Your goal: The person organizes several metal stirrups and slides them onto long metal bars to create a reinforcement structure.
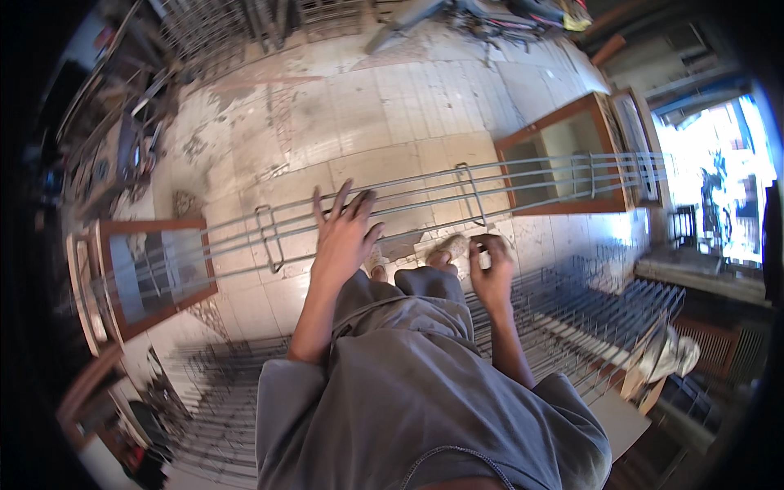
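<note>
Several long steel bars run from left to right in front of me, forming a rebar cage with bent wire stirrups around them. Another stirrup sits left of my left hand, which lies across the bars with its fingers spread, gripping nothing. On the near side of the bars, my right hand is raised with its fingers curled in toward the thumb. Whatever those fingers pinch, if anything, is too small to make out.
Wooden frames with glass-like panels hold up the bars at the left and right. Beside and behind me lie stacks of finished-looking rebar cages. Metal scrap lies on the far tiled floor.
</note>
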Motion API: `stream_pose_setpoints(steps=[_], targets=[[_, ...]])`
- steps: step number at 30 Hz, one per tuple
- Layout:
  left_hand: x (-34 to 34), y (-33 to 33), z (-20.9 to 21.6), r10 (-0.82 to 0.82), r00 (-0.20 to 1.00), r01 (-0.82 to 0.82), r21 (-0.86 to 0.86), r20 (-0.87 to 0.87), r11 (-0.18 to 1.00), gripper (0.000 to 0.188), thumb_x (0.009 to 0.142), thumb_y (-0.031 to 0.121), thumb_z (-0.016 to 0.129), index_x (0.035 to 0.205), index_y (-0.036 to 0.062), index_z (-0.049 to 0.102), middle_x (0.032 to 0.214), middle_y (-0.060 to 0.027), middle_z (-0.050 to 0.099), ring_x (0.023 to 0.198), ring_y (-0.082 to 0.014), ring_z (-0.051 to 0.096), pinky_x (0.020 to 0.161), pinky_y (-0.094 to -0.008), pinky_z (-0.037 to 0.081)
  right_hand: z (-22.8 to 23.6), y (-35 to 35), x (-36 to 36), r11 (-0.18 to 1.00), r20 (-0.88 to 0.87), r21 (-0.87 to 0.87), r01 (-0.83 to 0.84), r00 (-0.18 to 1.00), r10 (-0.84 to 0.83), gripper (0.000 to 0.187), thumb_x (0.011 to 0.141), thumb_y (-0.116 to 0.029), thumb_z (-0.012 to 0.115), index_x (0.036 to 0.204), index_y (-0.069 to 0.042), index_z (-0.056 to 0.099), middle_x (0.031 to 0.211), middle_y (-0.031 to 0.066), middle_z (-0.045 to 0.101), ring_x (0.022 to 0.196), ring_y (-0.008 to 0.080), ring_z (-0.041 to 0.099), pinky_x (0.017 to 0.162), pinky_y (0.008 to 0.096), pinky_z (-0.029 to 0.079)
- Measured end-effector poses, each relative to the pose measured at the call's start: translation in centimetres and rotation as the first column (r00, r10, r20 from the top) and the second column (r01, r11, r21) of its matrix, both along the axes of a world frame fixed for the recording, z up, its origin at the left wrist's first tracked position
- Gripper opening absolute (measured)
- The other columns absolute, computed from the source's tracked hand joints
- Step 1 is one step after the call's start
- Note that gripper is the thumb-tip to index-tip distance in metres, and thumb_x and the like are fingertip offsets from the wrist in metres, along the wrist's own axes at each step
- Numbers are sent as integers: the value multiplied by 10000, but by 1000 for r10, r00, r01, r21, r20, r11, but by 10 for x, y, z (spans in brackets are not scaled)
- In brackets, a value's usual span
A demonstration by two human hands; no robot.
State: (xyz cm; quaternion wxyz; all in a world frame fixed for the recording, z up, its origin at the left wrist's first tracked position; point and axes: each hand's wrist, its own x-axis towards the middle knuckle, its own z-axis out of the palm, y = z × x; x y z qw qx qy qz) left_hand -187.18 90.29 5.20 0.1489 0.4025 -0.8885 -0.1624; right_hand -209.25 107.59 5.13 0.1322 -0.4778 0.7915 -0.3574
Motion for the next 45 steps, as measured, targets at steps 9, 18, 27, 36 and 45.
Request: stream_pose_setpoints(steps=[9,18,27,36,45], targets=[[117,27,62,474,848,-483,23,-235,876,368,858,143,705,1191,6,631,1160,-166,664,1117,-316,600,1014,-402,421,-10,-3,56,814,350,314,-488,857,379,306,890,-221,666,1128,-33,629,1064,177,644,985,370,640,832,445,523],[228,19,43,524,851,-526,-101,-47,845,310,911,145,643,1198,28,627,1181,-185,640,1118,-372,584,964,-441,448,-49,-54,137,760,637,48,-648,606,476,591,910,-326,667,1376,-50,431,1308,228,498,1049,329,622,811,430,549],[238,-39,1,320,937,-307,-109,137,945,494,813,271,751,1278,168,620,1288,-89,574,1227,-328,484,1029,-569,331,-71,-89,247,933,561,-172,-316,747,357,347,884,-129,697,1196,-56,565,1144,148,502,893,226,632,672,329,573],[264,-60,1,64,991,-66,12,120,998,540,773,297,770,1263,140,604,1287,-26,609,1223,-272,481,1017,-511,292,-85,-106,303,982,622,-180,-51,768,154,524,841,-63,722,1300,-30,473,1322,153,460,1016,228,606,694,284,568],[283,-80,-5,-113,992,113,8,56,994,524,780,279,750,1261,129,602,1246,-26,630,1186,-260,488,970,-504,327,-97,-96,338,995,353,-102,-9,935,45,180,877,-31,677,1047,2,631,1274,140,525,1016,219,594,739,267,531]])
